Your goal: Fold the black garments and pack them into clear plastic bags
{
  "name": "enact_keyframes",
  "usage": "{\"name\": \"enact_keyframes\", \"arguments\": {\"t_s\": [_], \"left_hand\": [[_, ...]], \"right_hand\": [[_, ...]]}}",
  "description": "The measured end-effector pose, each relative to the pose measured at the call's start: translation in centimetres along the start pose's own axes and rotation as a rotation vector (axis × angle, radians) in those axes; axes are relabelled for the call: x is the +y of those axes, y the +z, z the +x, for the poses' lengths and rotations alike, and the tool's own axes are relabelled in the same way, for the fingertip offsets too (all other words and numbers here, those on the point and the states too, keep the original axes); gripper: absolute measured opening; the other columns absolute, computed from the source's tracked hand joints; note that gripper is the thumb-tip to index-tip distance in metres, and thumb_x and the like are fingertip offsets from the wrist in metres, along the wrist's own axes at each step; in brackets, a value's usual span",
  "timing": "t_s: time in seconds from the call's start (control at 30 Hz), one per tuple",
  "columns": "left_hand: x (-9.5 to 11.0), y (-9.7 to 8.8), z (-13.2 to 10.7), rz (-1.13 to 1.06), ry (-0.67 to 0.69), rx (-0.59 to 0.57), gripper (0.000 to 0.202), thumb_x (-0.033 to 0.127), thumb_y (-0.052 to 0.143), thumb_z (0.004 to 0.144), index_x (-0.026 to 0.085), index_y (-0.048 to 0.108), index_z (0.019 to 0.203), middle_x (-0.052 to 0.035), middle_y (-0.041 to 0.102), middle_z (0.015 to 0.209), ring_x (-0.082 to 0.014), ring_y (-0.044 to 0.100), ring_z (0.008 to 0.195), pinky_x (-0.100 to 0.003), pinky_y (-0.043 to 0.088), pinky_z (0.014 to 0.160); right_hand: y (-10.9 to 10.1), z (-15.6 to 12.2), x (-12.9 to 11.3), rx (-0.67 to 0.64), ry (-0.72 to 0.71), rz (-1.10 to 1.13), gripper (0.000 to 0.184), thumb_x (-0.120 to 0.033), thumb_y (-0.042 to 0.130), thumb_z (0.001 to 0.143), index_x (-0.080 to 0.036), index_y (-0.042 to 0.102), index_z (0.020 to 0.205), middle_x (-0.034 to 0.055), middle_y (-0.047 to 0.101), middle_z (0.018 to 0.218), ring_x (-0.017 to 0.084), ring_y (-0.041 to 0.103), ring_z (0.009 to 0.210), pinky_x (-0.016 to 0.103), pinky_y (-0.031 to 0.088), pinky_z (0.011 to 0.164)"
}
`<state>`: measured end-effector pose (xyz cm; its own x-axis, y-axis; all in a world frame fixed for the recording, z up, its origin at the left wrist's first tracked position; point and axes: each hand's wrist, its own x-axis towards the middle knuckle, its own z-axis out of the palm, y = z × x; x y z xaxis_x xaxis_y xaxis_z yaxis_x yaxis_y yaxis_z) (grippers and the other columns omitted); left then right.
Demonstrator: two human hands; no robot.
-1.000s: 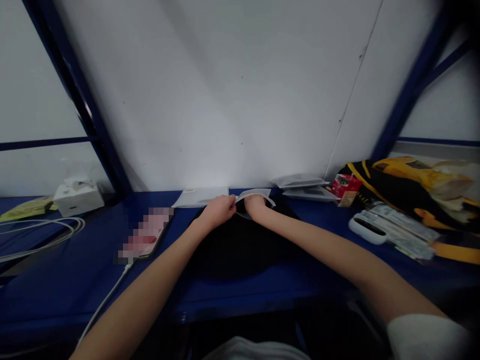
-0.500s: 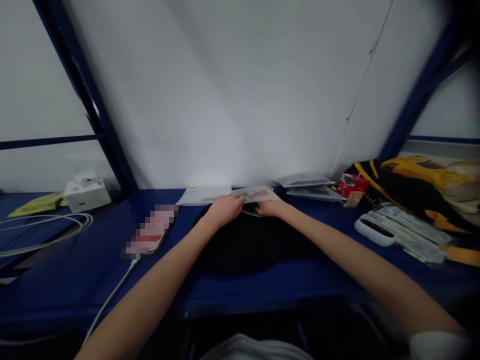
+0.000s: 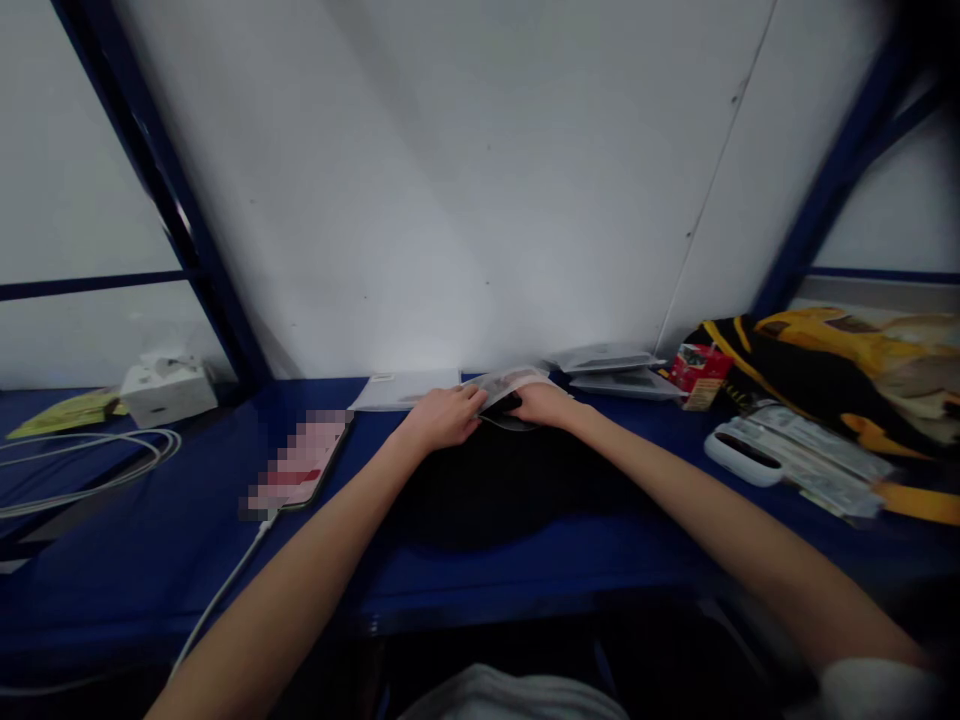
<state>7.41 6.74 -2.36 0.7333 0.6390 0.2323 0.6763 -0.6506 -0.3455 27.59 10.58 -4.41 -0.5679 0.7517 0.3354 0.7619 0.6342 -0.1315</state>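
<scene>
My left hand (image 3: 450,415) is closed on the near edge of a translucent plastic bag (image 3: 491,380), at the left side of its mouth. Reaching into that mouth from the right, my right hand (image 3: 546,403) has its fingers curled and partly hidden by the film. Something dark shows beside those fingertips; I cannot make out what it is. Under both hands a black cloth-like item (image 3: 487,490) lies on the blue table (image 3: 187,540). Another flat translucent bag (image 3: 390,390) lies just beyond my left hand.
Several filled plastic bags (image 3: 607,358) are stacked at the back right, near a red box (image 3: 699,375). A white case (image 3: 742,453) and a black-and-yellow bag (image 3: 810,385) lie farther right. On the left are a phone (image 3: 304,465) with a cable (image 3: 217,595) and a white box (image 3: 169,390).
The bag's mouth gapes wider, with more dark material showing inside. My right hand has shifted slightly, and my left hand sits a little lower and further left. The whole view has drifted slightly.
</scene>
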Motion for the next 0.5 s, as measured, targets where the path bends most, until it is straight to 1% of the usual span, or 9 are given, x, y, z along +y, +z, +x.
{"name": "enact_keyframes", "arguments": {"t_s": [0.1,0.27,0.33,0.37,0.43,0.5], "left_hand": [[-0.2,-0.1,-0.1,0.047,-0.004,0.021,0.018,0.020,0.036,0.083,0.017,0.046,0.098,-0.0085,0.055,0.101,-0.0198,0.057,0.083,-0.027,0.040,0.057],[-0.5,0.0,-0.1,0.061,-0.014,0.053,0.016,0.018,0.035,0.084,0.017,0.046,0.096,-0.0070,0.056,0.097,-0.0182,0.057,0.081,-0.026,0.039,0.054],[-0.6,0.1,-0.1,0.058,-0.028,0.066,0.015,0.019,0.034,0.086,0.017,0.046,0.094,-0.0065,0.057,0.096,-0.0175,0.058,0.080,-0.025,0.038,0.053],[-0.7,0.1,-0.1,0.058,-0.035,0.069,0.015,0.020,0.033,0.086,0.017,0.047,0.094,-0.0063,0.057,0.095,-0.0173,0.058,0.079,-0.025,0.037,0.053],[-0.7,0.1,0.0,0.061,-0.043,0.068,0.016,0.023,0.033,0.088,0.017,0.047,0.092,-0.0058,0.058,0.093,-0.0171,0.059,0.075,-0.025,0.036,0.051],[-0.8,0.2,0.0,0.064,-0.043,0.060,0.017,0.025,0.033,0.088,0.017,0.048,0.091,-0.0055,0.059,0.091,-0.0171,0.059,0.072,-0.026,0.035,0.050]], "right_hand": [[-0.7,0.0,-0.2,-0.052,-0.015,0.064,0.026,-0.029,0.059,0.069,-0.020,0.060,0.094,0.0040,0.063,0.087,0.016,0.054,0.076,0.026,0.039,0.066],[-1.6,-0.3,-0.9,-0.013,-0.053,0.119,0.018,-0.034,0.056,0.071,-0.019,0.060,0.080,-0.0002,0.057,0.064,0.011,0.046,0.056,0.025,0.032,0.053],[-1.6,-0.3,-1.1,-0.013,-0.024,0.200,0.016,-0.033,0.053,0.072,-0.019,0.058,0.075,-0.0022,0.055,0.058,0.009,0.043,0.051,0.024,0.031,0.051],[-1.5,-0.4,-1.2,-0.040,0.003,0.263,0.016,-0.033,0.051,0.073,-0.018,0.058,0.073,-0.0026,0.055,0.056,0.008,0.043,0.049,0.023,0.032,0.050],[-1.2,-0.5,-1.3,-0.139,0.059,0.396,0.018,-0.032,0.047,0.075,-0.018,0.056,0.069,-0.0019,0.056,0.055,0.007,0.046,0.047,0.023,0.034,0.049],[-1.0,-0.6,-1.5,-0.227,0.107,0.477,0.019,-0.029,0.045,0.076,-0.017,0.055,0.065,-0.0004,0.058,0.055,0.008,0.050,0.047,0.023,0.036,0.049]]}}
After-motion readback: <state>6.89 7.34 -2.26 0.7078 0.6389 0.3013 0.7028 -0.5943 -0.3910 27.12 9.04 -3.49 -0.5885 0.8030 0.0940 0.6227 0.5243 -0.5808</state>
